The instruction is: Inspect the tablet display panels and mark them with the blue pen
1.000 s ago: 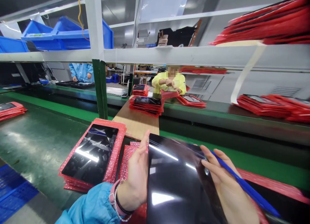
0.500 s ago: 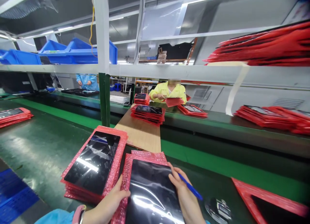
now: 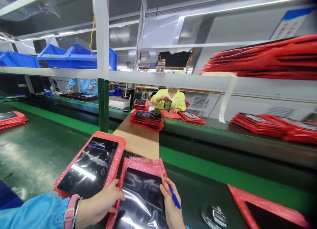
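Observation:
In front of me lies a black glossy screen panel (image 3: 141, 197) on red bubble-wrap bags (image 3: 146, 164). My left hand (image 3: 101, 202) grips the left edge of these bags, thumb by the panel's edge. At the right edge, my right hand (image 3: 172, 201) is closed with its fingertips on the panel and bag. A blue pen (image 3: 174, 196) is tucked between the fingers of that hand. Just to the left, a second black screen panel (image 3: 90, 164) rests on a pile of red bubble bags (image 3: 116, 149). The near end of the front panel is cut off by the frame.
A round metal-topped object (image 3: 215, 216) and another bagged panel (image 3: 267, 209) lie to the right. A wooden board (image 3: 138, 140) bridges to the far bench, holding a red stack (image 3: 147, 120). A shelf rail (image 3: 173, 79) crosses ahead; a co-worker in yellow (image 3: 178, 98) sits beyond.
The view has shifted slightly right. Both hands stay at the panel's edges, the left reaching a bit more over the bag. The co-worker in yellow now holds a small panel tilted up.

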{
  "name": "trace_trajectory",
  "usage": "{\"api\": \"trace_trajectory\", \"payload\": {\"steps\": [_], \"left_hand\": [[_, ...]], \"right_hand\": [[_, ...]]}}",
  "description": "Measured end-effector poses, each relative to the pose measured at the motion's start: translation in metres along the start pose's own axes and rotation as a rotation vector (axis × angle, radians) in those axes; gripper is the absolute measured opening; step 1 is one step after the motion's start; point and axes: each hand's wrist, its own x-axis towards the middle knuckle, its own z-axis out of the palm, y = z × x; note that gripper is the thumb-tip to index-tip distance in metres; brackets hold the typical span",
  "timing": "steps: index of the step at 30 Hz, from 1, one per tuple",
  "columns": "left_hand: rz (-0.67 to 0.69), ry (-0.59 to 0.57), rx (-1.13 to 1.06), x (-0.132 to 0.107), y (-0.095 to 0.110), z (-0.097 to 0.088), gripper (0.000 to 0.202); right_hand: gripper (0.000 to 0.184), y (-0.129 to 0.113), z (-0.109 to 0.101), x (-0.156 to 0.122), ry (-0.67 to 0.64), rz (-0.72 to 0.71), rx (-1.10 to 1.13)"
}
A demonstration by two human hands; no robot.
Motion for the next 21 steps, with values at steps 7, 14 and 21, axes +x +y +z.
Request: {"api": "trace_trajectory", "payload": {"steps": [7,14,21], "left_hand": [[0.034,-0.019,0.094,0.02,0.016,0.007,0.025],[0.232,-0.224,0.016,0.016,0.037,0.025,0.032],[0.299,-0.115,-0.037,0.006,0.073,-0.028,0.066]], "right_hand": [[0.029,0.012,-0.01,0.012,0.046,0.011,0.007],[0.036,-0.008,0.001,0.001,0.027,-0.085,-0.122],[0.038,-0.093,-0.079,0.008,-0.04,-0.338,-0.677]]}}
